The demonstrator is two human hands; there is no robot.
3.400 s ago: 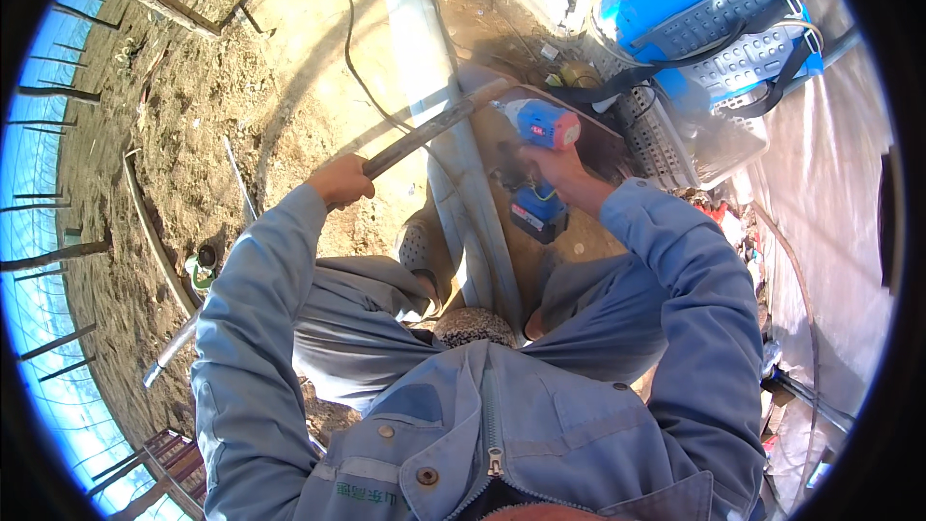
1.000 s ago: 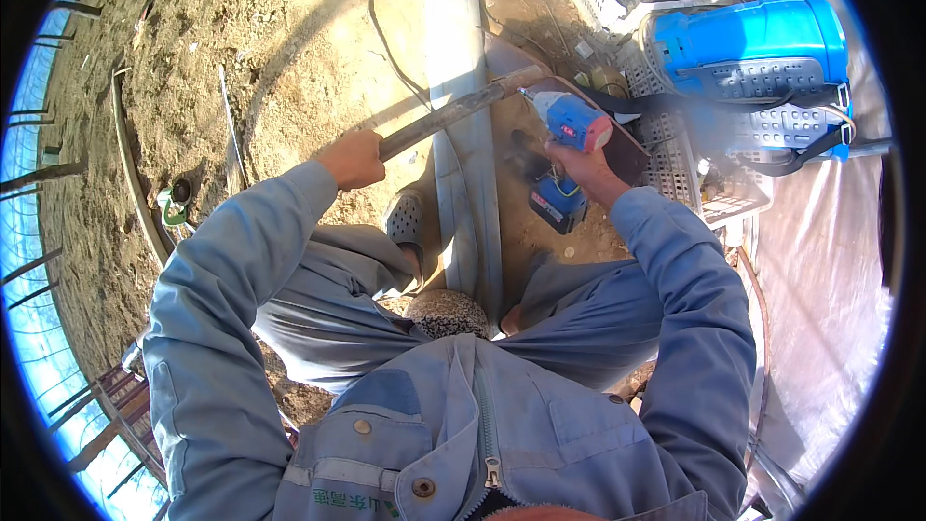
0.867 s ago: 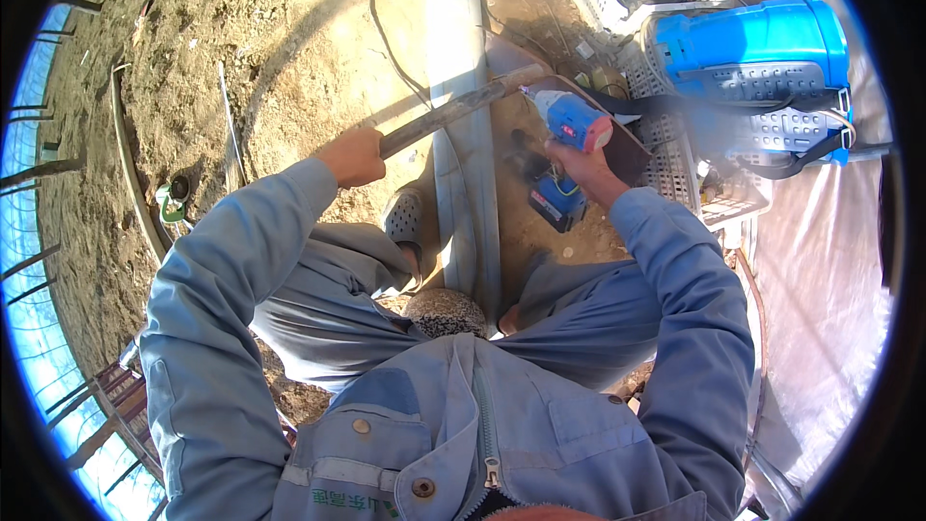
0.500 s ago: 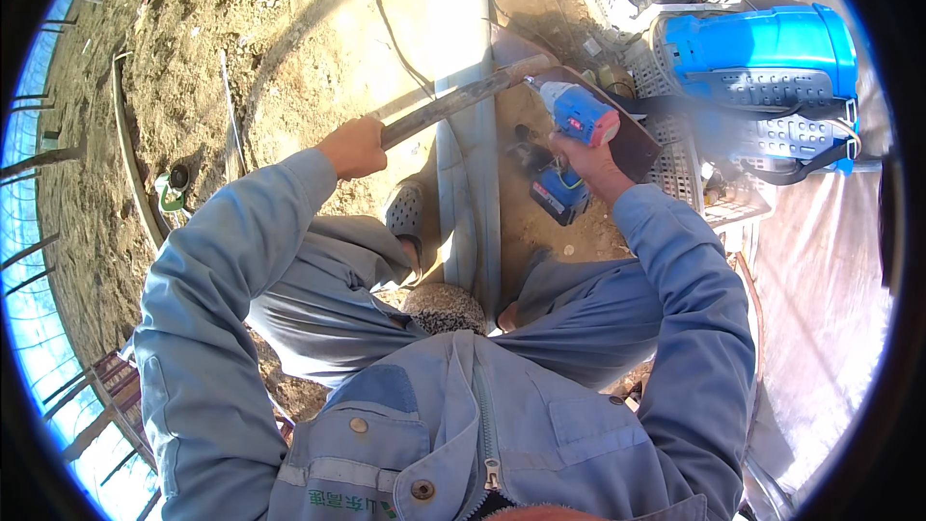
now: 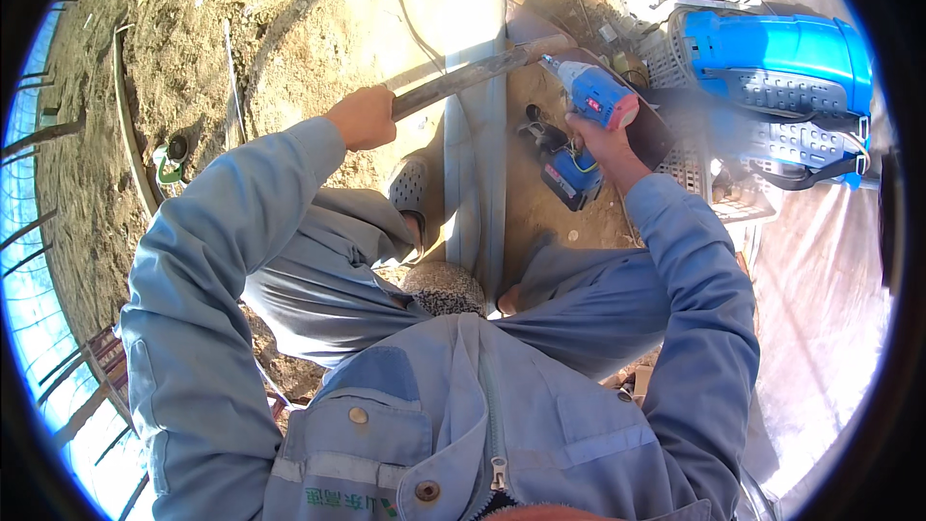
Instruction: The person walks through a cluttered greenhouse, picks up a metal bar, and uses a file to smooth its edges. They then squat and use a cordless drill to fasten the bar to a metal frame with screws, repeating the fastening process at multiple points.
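My left hand (image 5: 363, 118) grips the near end of a flat rusty metal bar (image 5: 463, 80) that runs up and right across a tall grey steel post (image 5: 476, 106). My right hand (image 5: 596, 137) holds a blue cordless drill (image 5: 590, 101) by its handle, the battery hanging below the hand. The drill's tip points left at the bar's far end, right beside the post. Both sleeves are light blue. My legs straddle the post.
Sandy soil covers the ground. A black cable (image 5: 410, 10) snakes along the dirt by the post. A blue tank with dark straps (image 5: 783, 77) sits on white plastic crates (image 5: 698, 169) at the right. A thin rod (image 5: 231, 77) and a curved pipe (image 5: 127, 125) lie at left.
The view has swung slightly, so the post stands more upright in the picture. Both hands keep their grips; the drill tip stays at the bar's far end.
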